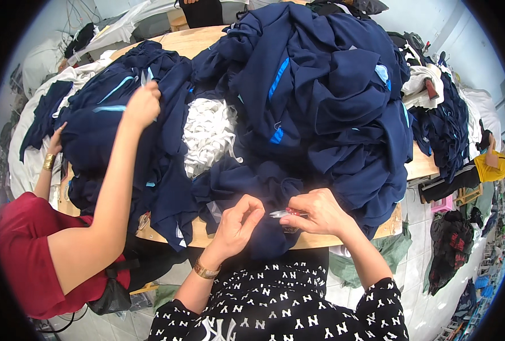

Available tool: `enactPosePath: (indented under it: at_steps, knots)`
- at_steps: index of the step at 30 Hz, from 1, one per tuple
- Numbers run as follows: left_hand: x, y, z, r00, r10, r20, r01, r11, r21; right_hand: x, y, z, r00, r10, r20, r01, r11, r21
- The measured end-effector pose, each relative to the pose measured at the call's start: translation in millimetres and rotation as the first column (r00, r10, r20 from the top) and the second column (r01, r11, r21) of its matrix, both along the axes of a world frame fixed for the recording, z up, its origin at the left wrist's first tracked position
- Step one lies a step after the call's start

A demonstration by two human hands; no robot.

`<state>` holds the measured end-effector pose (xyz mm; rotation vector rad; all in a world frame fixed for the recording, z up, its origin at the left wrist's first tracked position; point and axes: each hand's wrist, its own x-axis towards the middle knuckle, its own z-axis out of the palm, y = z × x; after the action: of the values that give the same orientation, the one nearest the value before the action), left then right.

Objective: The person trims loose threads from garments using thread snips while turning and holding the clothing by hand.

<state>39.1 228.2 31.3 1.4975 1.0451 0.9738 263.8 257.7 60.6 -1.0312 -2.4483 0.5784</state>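
Note:
My right hand [320, 212] is closed around small thread snips [295, 213] with red on the grip and metal blades that point left. My left hand [238, 223] is pinched just left of the blade tips, and what its fingers hold is too small to make out. Beneath both hands lies a navy blue garment [266, 241], which hangs over the table's front edge. The navy cloth runs back into a large heap of navy garments [332, 96] with bright blue and light blue trim.
A bundle of white cord or tape [208, 133] lies left of the heap. On the left, a person in a red shirt [30, 250] works on another navy pile [107, 113]. More dark clothing [445, 136] is stacked at the right. The wooden table edge [397, 221] curves near me.

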Motion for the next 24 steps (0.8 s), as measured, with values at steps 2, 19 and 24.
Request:
enactPosePath:
  at_steps: [2,19,24]
  knots:
    - [-1.8,1.2,-2.5,0.999,0.033,-0.019,-0.032,0.999,0.037,-2.2,1.5,0.4,0.993,-0.067,-0.094,0.055,0.992,-0.117]
    - [4.0,4.2,8.2,0.974,-0.041,-0.223,0.041,0.999,-0.004,-18.2,-12.5,-8.8,0.967,-0.143,-0.209,0.174,0.975,0.137]
    - [12.6,5.2,9.1,0.982,-0.016,-0.186,0.032,0.996,0.085,-17.6,-13.6,-13.1,0.934,-0.249,-0.256,0.285,0.952,0.111]
